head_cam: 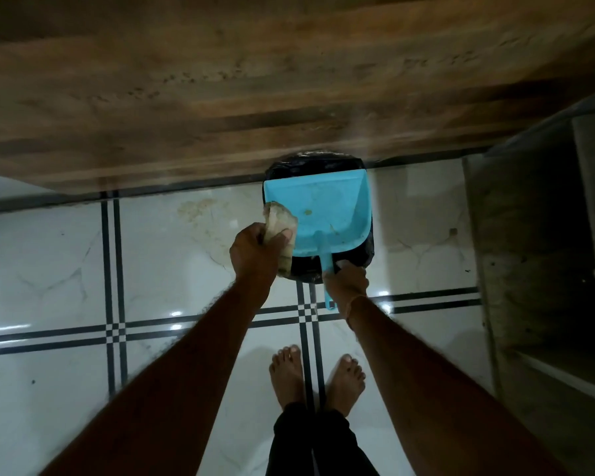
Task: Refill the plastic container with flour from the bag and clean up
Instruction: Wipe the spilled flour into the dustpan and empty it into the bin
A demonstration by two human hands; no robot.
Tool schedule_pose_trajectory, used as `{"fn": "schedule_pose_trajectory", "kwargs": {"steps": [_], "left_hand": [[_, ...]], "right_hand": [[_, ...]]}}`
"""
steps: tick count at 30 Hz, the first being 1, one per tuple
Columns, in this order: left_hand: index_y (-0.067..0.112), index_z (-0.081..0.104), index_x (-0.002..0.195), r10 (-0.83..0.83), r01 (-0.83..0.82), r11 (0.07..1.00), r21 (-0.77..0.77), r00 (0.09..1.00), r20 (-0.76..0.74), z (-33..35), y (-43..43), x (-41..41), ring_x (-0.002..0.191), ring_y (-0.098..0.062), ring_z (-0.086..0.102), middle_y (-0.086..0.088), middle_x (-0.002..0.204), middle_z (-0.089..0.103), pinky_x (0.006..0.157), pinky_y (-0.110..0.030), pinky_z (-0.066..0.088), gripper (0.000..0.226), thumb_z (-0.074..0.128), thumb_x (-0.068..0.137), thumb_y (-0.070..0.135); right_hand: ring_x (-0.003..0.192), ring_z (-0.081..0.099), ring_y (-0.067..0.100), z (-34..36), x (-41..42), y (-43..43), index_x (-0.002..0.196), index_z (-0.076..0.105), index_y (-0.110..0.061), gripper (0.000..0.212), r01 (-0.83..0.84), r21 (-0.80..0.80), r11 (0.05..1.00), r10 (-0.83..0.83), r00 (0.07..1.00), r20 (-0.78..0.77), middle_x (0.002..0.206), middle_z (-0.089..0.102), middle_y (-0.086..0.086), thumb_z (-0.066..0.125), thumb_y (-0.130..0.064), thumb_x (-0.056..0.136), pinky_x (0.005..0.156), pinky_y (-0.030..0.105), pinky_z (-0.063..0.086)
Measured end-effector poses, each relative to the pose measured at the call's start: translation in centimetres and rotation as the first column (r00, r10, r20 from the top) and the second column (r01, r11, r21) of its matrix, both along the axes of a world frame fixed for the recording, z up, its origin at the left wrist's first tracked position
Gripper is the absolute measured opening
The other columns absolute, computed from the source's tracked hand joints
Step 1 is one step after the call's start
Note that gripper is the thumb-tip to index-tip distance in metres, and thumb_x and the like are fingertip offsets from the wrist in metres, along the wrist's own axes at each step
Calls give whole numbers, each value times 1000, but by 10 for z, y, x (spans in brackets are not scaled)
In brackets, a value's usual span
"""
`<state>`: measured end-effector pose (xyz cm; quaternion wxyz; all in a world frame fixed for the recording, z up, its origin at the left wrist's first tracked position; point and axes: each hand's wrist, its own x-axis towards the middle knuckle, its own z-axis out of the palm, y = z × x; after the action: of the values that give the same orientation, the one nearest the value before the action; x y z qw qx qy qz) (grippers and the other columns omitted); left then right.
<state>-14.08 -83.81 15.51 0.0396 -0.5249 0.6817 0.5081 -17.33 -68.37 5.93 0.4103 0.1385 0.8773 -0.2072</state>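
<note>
Dustpan (320,207), turquoise: where does it lie, and what holds it? (A)

Directly over the bin (310,161), which has a black liner. The pan covers most of the bin's mouth, its open lip is toward the bin's far side, and its handle (326,264) runs out over the bin's near rim. (B)

Label the rest, largest first. (A)

Wooden panel (220,80): rises behind the bin.
Tiled floor (49,252): pale glossy tiles with dark line borders, under the bin and on both sides of it.
Bare forearms: two, reaching toward the bin from its near side.
Bare feet (287,376): side by side on the floor, on the near side of the bin.
Cloth (279,221): pale and crumpled, at the bin's left rim, touching the pan's left edge.
Left hand (255,252): just left of the bin, fingers and thumb curled round the cloth.
Right hand (346,280): at the bin's near rim, fingers wrapped round the handle, whose tip shows below the hand.
Specks: a few yellowish ones on the pan; whether they are flour cannot be told (B)
</note>
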Motion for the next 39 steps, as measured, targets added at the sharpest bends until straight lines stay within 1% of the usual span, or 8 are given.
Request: {"fn": "schedule_pose_trajectory", "kwargs": {"steps": [3,6,13,18,23,29,33,39], "left_hand": [[10,70,95,-101,101,995,-10,995,2,16,2,0,81,-23,72,-5,88,74,68,-37,63,23,78,88,30],[14,67,90,-321,320,945,-71,947,-2,50,8,3,73,-15,67,2,82,70,59,-24,55,20,79,85,30],[14,65,105,-600,583,799,-147,787,-144,203,50,13,91,-18,68,0,102,69,73,-33,60,32,81,81,29],[20,52,138,-257,294,903,314,954,-156,329,83,14,109,-17,64,-1,134,59,69,-20,55,80,76,75,64],[20,64,128,-189,263,665,699,965,-183,429,127,-1,113,-26,69,-7,122,74,86,-41,56,66,67,79,63],[15,70,118,-368,572,689,445,805,-465,513,190,-55,89,-15,77,-4,104,80,71,-29,60,27,75,92,22],[17,74,109,-521,690,686,230,687,-507,541,245,-98,99,-27,77,-5,101,81,90,-47,62,30,84,83,23],[18,70,104,-634,747,664,38,589,-501,549,333,-160,99,-30,75,-10,105,78,88,-55,60,38,85,74,37]], "right_hand": [[116,60,29,43,-7,1,126,63,-9,38,139,-239,961,-164,983,-87,133,54,18,65,-31,96,88,26,55],[116,67,21,125,-10,1,130,61,-11,39,414,-699,583,-347,905,247,130,68,10,54,-39,103,85,24,58],[119,69,29,293,-9,38,130,64,-14,40,434,-766,473,-308,897,318,126,73,9,66,-37,97,103,49,55],[121,66,36,420,-3,80,131,63,-6,39,520,-806,282,-469,808,357,128,70,18,62,-29,100,104,53,52],[118,67,34,530,3,128,124,68,-9,39,493,-849,192,-599,744,296,126,71,18,67,-31,93,99,44,55],[107,72,30,610,-11,211,118,70,-11,25,388,-882,269,-727,682,78,115,76,13,66,-24,97,91,45,59],[96,72,37,637,-36,267,100,75,-10,13,334,-908,252,-800,600,-1,102,77,19,74,-21,92,90,60,58],[56,68,12,660,-75,345,102,58,-1,7,336,-923,186,-882,470,-6,79,70,15,62,1,97,46,24,54]]}}
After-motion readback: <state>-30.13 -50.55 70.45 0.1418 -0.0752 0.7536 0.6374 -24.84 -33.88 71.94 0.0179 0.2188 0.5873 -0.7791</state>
